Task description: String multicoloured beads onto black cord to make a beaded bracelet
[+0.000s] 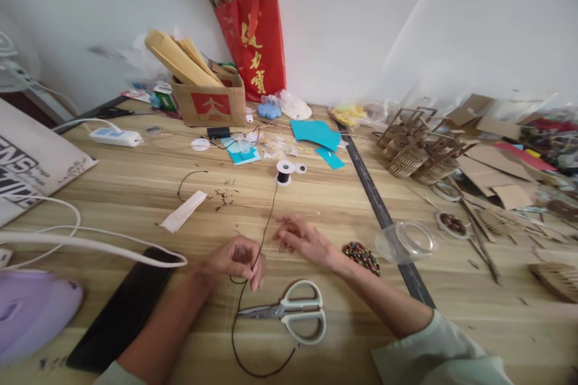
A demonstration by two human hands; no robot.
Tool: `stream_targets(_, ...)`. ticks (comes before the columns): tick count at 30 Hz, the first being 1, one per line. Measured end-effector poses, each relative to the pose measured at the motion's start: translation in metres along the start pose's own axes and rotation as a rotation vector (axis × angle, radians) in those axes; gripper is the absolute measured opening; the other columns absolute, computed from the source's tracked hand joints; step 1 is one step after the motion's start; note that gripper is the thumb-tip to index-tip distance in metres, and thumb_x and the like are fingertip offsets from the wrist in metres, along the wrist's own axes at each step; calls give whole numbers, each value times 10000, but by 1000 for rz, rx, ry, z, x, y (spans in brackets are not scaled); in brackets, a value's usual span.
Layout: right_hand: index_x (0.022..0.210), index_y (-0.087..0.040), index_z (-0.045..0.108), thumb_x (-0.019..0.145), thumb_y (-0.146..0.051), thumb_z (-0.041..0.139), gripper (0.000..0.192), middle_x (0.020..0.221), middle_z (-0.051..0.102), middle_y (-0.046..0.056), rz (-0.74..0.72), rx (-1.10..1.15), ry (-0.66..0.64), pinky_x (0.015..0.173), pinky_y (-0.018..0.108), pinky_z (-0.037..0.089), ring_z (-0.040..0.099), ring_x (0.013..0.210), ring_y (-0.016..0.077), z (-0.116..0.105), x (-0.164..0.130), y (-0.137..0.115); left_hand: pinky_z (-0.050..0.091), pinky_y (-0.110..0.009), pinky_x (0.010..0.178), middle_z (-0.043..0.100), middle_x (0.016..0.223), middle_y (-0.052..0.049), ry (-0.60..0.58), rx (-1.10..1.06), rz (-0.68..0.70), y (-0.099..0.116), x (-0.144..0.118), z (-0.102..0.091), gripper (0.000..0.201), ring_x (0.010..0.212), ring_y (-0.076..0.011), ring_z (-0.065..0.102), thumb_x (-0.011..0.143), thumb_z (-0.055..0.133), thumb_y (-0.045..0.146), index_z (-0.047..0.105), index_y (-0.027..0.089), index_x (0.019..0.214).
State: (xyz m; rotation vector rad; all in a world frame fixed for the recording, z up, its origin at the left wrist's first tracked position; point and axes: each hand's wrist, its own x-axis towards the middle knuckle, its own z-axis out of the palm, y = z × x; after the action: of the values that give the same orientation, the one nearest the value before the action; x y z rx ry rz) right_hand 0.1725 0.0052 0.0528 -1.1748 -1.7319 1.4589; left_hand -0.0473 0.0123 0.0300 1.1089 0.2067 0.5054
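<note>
My left hand (241, 258) is closed in a pinch on a thin black cord (269, 219). The cord runs up to a white spool (285, 169) wound with black cord, and its loose end curls over the table below the hand. To the right, my right hand (302, 237) hovers with its fingers loosely bent and apart, and I see nothing in it. Scissors (303, 311) with pale handles lie just below both hands, blades pointing left toward the cord. A coil of multicoloured beads (361, 257) rests beside my right wrist.
A black phone (121, 313) and a white cable (112, 245) lie at the left. A folded paper strip (184, 212) sits near cord scraps. A clear plastic jar (409, 242) stands right, before small woven baskets (415, 150). A cardboard box (210, 99) and red bag (257, 42) stand behind.
</note>
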Motion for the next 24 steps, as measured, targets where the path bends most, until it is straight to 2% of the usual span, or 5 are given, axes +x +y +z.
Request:
stream_targets(6, 1109, -185, 515, 779, -308, 628, 370, 1034, 652, 72, 115, 386, -84, 485, 181, 443, 617, 618, 90, 25, -18, 4, 519, -329, 655, 750, 698, -95, 100, 7, -1, 2, -3, -3, 189, 646, -219, 694, 746, 757, 294, 638, 148, 755)
stream_targets(9, 1204, -227, 523, 719, -238, 664, 506, 1114, 623, 54, 130, 485, -159, 549, 191, 467, 640, 727, 107, 44, -23, -1, 504, -292, 631, 749, 713, -84, 196, -29, 80, -1, 0, -3, 207, 660, -206, 691, 727, 778, 285, 635, 136, 745)
stream_targets(14, 1174, -280, 570, 646, -242, 766, 564, 1114, 623, 18, 142, 693, -116, 631, 221, 470, 642, 853, 144, 68, -19, 3, 494, -264, 652, 727, 736, -40, 349, -109, 237, -5, 3, -6, 172, 690, -164, 665, 694, 802, 202, 649, 144, 749)
stream_targets(20, 990, -177, 666, 692, -457, 784, 425, 866, 681, 28, 267, 680, -284, 692, 254, 467, 624, 731, 114, 71, -33, -12, 486, -264, 699, 682, 623, -23, 529, -125, 300, -5, 5, -16, 182, 696, -163, 652, 674, 813, 221, 655, 139, 711)
stream_targets(24, 940, -174, 669, 726, -461, 750, 367, 815, 661, 5, 219, 646, -310, 669, 229, 457, 604, 704, 91, 65, -43, -29, 483, -262, 688, 677, 622, -12, 642, -167, 289, -9, 6, -24, 190, 681, -157, 659, 660, 813, 220, 651, 139, 719)
